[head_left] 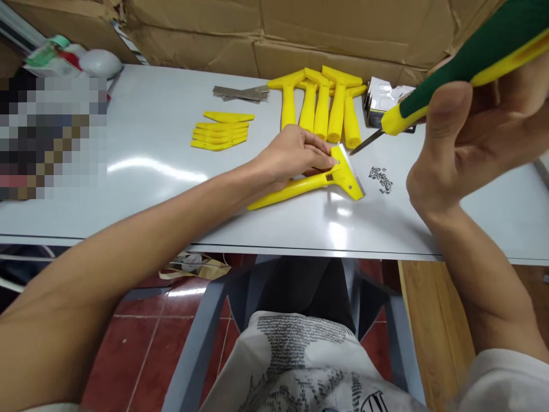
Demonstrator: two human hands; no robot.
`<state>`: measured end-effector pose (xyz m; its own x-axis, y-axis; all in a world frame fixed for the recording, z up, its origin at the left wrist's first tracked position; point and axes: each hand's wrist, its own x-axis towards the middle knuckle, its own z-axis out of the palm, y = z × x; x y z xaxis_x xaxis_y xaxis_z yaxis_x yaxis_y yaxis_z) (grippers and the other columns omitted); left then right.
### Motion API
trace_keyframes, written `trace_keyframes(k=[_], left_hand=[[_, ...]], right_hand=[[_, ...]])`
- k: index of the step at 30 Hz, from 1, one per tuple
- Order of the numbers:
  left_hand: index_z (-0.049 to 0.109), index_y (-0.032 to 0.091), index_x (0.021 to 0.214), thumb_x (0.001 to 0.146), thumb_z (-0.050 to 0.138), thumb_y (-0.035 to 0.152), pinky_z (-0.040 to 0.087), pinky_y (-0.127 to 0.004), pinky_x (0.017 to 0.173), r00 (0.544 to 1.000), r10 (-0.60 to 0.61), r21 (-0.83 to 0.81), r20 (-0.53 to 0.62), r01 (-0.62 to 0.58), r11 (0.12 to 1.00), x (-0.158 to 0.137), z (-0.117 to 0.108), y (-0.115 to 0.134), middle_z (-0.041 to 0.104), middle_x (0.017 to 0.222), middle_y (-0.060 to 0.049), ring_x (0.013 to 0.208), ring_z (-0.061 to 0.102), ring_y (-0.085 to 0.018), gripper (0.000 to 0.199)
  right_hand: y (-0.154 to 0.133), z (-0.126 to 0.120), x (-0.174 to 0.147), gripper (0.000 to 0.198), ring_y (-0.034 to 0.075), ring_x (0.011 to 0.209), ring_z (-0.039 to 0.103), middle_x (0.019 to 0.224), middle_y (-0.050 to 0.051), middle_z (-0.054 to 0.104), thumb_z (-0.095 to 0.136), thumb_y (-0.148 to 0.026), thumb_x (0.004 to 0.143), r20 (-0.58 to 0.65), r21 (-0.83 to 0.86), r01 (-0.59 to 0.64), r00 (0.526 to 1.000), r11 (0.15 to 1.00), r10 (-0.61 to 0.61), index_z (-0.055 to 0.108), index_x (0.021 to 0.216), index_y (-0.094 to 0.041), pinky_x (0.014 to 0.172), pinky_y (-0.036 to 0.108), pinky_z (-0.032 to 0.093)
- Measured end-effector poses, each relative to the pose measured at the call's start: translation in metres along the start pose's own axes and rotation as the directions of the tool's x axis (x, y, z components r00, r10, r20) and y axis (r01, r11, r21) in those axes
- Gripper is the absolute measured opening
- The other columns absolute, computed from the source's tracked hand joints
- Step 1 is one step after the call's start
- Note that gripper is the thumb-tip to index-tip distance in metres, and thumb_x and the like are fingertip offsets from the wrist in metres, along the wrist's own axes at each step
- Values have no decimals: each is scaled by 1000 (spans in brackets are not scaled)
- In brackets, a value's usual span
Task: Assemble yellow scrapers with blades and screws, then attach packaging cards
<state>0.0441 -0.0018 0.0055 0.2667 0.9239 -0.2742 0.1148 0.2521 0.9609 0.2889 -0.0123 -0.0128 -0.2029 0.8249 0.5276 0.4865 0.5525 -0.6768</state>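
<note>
My left hand point(298, 154) grips the head of a yellow scraper point(309, 182) that lies on the table. The scraper has a metal blade along its right edge, and two small screws show on its head. In my right hand point(467, 126) is a green and yellow screwdriver point(450, 86), raised and pointing down to the left. Its tip is close to the scraper's upper corner; whether it touches cannot be made out. A small pile of screws point(381, 180) lies to the right of the scraper.
Several yellow scraper handles point(321, 106) lie at the back, with flat yellow pieces point(221, 134) and metal blades point(240, 92) to their left. A white box point(384, 97) stands behind my right hand. Cardboard point(206, 34) lines the back of the white table point(141, 200).
</note>
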Motion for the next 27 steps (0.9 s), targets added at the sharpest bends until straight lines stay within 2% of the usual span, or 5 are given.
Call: trace_keyframes(k=[1, 3, 7, 14, 27], left_hand=[[78, 13, 85, 74, 96, 3, 68, -42, 92, 1000, 0, 19, 14, 0, 1000, 0, -2, 2, 79, 83, -8, 90, 80, -24, 23], [80, 13, 86, 75, 96, 4, 69, -42, 92, 998, -15, 57, 56, 12, 998, -2, -6, 7, 80, 85, -9, 93, 82, -26, 22], [84, 14, 93, 69, 99, 2, 70, -44, 101, 989, -37, 162, 141, 14, 987, -4, -15, 16, 82, 92, -7, 102, 85, -29, 30], [86, 25, 129, 73, 100, 29, 73, -46, 101, 867, 144, 580, 477, -434, 689, -1, -34, 12, 85, 110, -1, 107, 84, -27, 57], [82, 21, 134, 94, 69, 15, 63, -45, 112, 672, 440, 649, 596, -725, 229, 6, -45, -12, 84, 132, -8, 124, 76, -28, 42]], right_hand=[[-1, 2, 5, 61, 29, 162, 57, 174, -10, 40, 23, -80, 113, -164, 20, 49, 985, 999, -45, 20, 169, -57, 108, 44, 73], [6, 7, 19, 71, 27, 128, 74, 172, -2, 44, 58, -80, 103, -550, 11, 262, 808, 965, -214, 39, 160, -43, 96, 46, 78], [33, 3, 34, 76, 13, 82, 67, 142, -1, 65, 80, -80, 85, -409, 330, 56, 908, 942, 89, 51, 145, -46, 71, 42, 76], [6, -10, 21, 92, 30, 125, 77, 106, -5, 73, 99, -38, 66, -79, 556, -296, 911, 777, 404, 47, 140, -52, 91, 54, 75], [9, -2, 26, 107, 19, 93, 83, 91, -10, 71, 112, -37, 60, -150, 710, -84, 952, 699, 266, 45, 144, -45, 96, 44, 73]])
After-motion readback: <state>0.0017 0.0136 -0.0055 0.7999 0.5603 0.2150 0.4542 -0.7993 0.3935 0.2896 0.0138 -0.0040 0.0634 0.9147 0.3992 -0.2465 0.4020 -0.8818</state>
